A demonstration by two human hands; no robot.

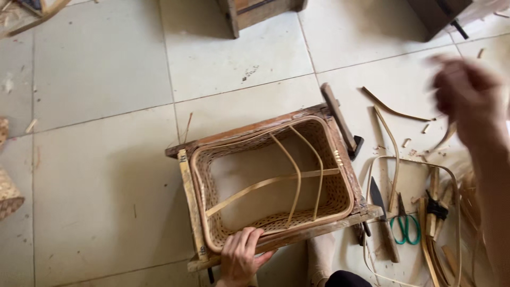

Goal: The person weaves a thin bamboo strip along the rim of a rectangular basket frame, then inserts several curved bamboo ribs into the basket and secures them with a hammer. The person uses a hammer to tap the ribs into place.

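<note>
A rectangular woven bamboo basket (340, 204) sits inside a wooden frame (187, 186) on the tiled floor. Thin bamboo strips (295, 170) cross its open inside. My left hand (240, 256) rests on the basket's near rim and the frame, fingers spread over the edge. My right hand (467, 95) is raised at the upper right, blurred, above loose strips; whether it holds anything cannot be made out.
To the right of the frame lie a knife (383, 218), green-handled scissors (406, 226), a hammer-like tool (340, 119), curved bamboo strips (396, 154) and offcuts. Wooden furniture legs (234, 16) stand at the top. A woven piece (8, 194) lies at the left edge.
</note>
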